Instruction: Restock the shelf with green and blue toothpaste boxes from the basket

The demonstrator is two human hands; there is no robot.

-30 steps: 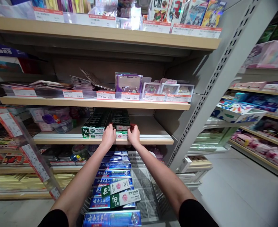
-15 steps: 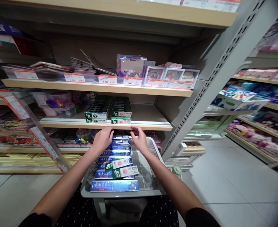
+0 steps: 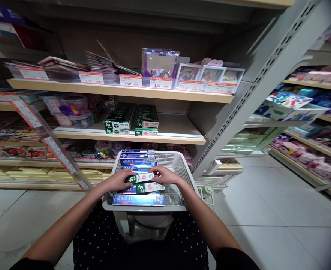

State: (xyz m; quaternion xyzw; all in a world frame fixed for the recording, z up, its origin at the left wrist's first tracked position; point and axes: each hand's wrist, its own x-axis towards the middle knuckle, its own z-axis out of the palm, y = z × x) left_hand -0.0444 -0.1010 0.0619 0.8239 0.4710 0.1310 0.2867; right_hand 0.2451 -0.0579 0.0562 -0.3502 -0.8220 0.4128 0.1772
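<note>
A grey perforated plastic basket (image 3: 192,183) sits before my knees, with a row of blue toothpaste boxes (image 3: 137,200) along its left side. Two green-and-white toothpaste boxes lie on top of them. My left hand (image 3: 119,180) has its fingers closed at the left end of the upper toothpaste box (image 3: 141,177). At that box's right end are the fingers of my right hand (image 3: 165,175), thumb toward me. Just below lies the lower green-and-white toothpaste box (image 3: 150,187), slightly tilted. Matching toothpaste boxes (image 3: 146,123) stand in two stacked rows on the shelf ahead.
The shelf (image 3: 179,138) holding the green boxes has a pale front edge just beyond the basket. Above it, another shelf (image 3: 120,89) carries packets and price tags. A slotted metal upright (image 3: 238,108) rises at the right. Plastic tubs (image 3: 81,112) stand left of the boxes.
Both hands have come back from near the shelf edge to the upper green-and-white toothpaste box in the basket and now hold its ends. The camera view has shifted slightly.
</note>
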